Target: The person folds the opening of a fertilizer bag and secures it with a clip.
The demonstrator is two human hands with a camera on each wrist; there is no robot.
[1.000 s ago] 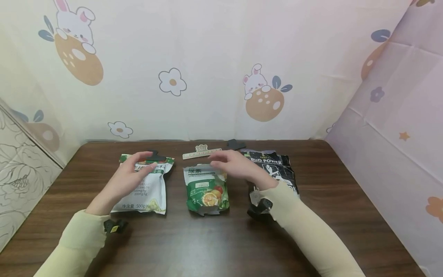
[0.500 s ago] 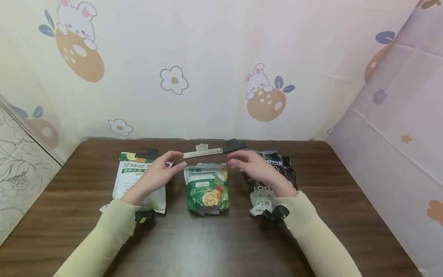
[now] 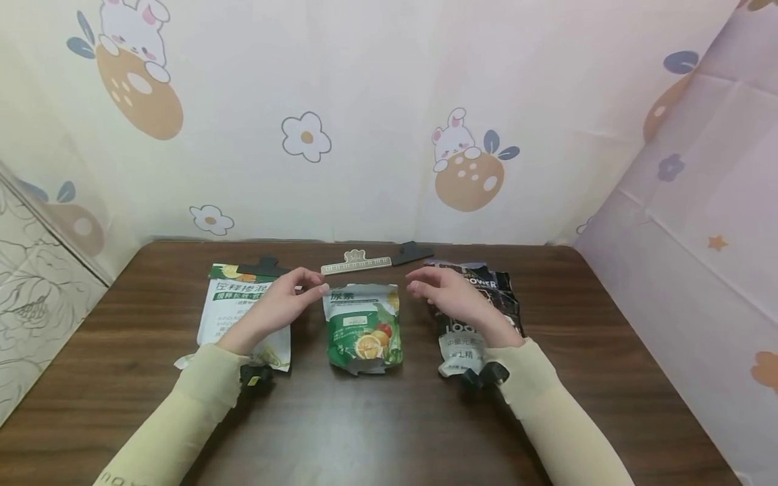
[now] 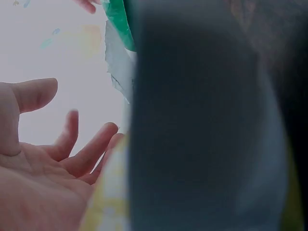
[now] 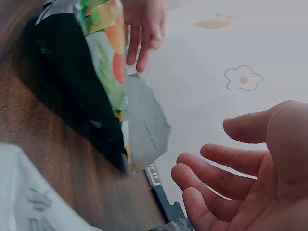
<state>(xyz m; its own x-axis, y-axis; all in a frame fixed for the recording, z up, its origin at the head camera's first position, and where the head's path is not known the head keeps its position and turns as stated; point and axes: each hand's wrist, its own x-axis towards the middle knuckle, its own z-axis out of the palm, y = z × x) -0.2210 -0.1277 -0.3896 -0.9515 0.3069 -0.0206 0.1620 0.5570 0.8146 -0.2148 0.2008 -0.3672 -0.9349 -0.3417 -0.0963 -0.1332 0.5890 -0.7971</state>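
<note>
You had one table point(image 3: 365, 439), one white bag point(image 3: 227, 310), one green-and-white bag point(image 3: 365, 331), one black bag point(image 3: 462, 347), three bags tallied, two black clips point(image 3: 412, 252), one pale clip point(image 3: 356, 265), two wrist cameras point(image 3: 495, 372), two printed rabbits point(image 3: 132, 34), one left hand point(image 3: 282, 300), one right hand point(image 3: 454, 297).

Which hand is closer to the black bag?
Right. In the head view, the right hand covers part of the black bag; the left hand is farther off, overlapping the white bag.
</note>
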